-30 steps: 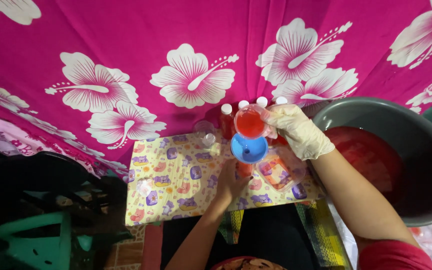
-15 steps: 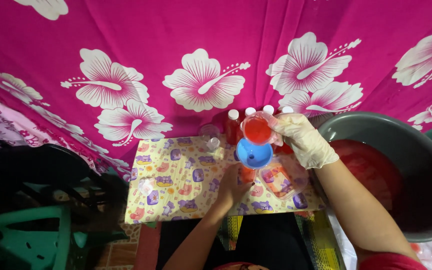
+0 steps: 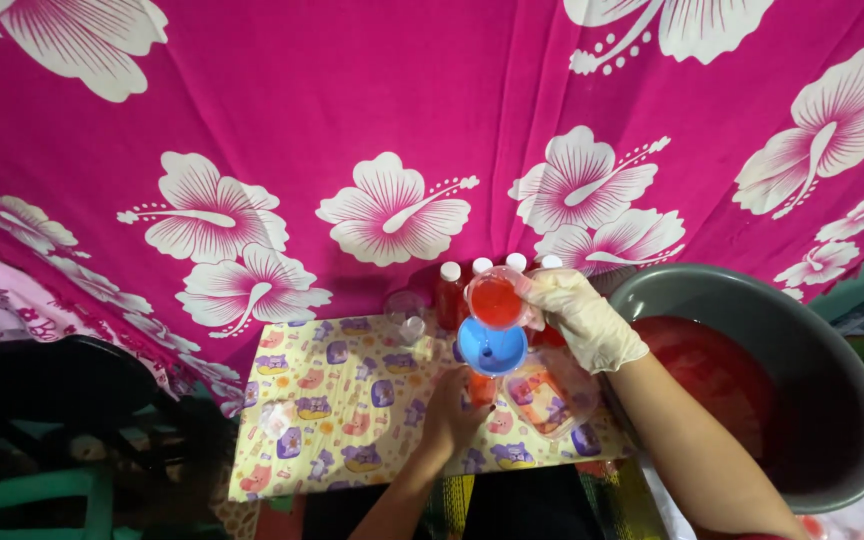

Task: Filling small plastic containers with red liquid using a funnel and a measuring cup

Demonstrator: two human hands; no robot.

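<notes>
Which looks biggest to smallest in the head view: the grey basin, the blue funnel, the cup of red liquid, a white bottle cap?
1. Grey basin.
2. Blue funnel and cup of red liquid: look alike, unranked.
3. White bottle cap.

The right hand (image 3: 582, 318), gloved in white, is raised with fingers curled in a grip, forearm stretched forward. The bare left hand (image 3: 449, 415) sits lower, fingers closed, its arm reaching up from below.

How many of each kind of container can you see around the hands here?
White-capped bottles by the cloth: 4
Bottle under the funnel: 1
Blue funnel: 1
Cup of red liquid: 1
Grey basin: 1
Clear empty bottle: 1
Total: 9
</notes>
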